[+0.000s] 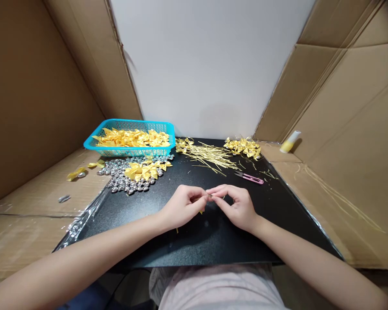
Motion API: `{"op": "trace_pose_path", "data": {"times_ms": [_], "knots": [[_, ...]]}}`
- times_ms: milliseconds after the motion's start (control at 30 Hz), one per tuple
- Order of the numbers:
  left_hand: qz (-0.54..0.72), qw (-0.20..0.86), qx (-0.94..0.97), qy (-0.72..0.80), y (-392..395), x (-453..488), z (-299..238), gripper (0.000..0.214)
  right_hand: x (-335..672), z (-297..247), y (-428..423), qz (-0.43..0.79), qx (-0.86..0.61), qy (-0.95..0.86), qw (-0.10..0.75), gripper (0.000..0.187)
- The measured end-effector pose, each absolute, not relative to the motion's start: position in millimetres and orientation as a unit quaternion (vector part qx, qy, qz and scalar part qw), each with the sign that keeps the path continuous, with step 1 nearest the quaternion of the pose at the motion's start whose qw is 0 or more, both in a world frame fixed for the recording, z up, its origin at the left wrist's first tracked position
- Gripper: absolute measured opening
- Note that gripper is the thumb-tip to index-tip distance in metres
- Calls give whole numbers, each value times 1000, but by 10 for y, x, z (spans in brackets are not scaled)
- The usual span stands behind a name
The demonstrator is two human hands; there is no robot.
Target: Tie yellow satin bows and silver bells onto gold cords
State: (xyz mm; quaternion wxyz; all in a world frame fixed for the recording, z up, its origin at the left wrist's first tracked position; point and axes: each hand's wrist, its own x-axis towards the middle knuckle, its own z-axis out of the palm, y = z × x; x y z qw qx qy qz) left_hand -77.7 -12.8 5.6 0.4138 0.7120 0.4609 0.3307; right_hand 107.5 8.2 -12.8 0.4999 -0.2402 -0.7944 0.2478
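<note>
My left hand and my right hand meet over the middle of the black table, thumbs and forefingers pinched tip to tip. Between the fingertips is a thin gold cord, mostly covered by the fingers. A scrap of yellow ribbon peeks out under my left fingers; the rest of it is hidden. Below my left hand a short cord end shows. Beyond the hands lie a pile of cut gold cords and pink-handled thread snips.
A blue basket of yellow bows stands at the back left. Before it are silver beads with several bows on top. Tied bows lie back right, near a spool. Cardboard walls flank the table.
</note>
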Motion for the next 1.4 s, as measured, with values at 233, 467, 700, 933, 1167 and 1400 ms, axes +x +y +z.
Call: {"op": "trace_pose_path", "data": {"times_ms": [233, 467, 700, 933, 1167, 1400], "knots": [[318, 347, 756, 455, -130, -781, 33, 31, 1040, -188, 96, 110, -195, -832, 507, 13], [322, 300, 786, 435, -118, -794, -22, 31, 1042, -211, 110, 102, -196, -834, 506, 13], [344, 246, 810, 406, -93, -805, -27, 26, 1044, -186, 121, 150, -213, -814, 519, 11], [398, 235, 760, 457, -82, -787, 27, 16, 1063, -176, 109, 185, -248, -787, 534, 9], [407, 230, 755, 459, -146, -768, 17, 19, 1041, -172, 98, 142, -220, -805, 532, 11], [410, 284, 752, 431, -116, -787, 38, 21, 1069, -176, 137, 162, -219, -809, 521, 10]]}}
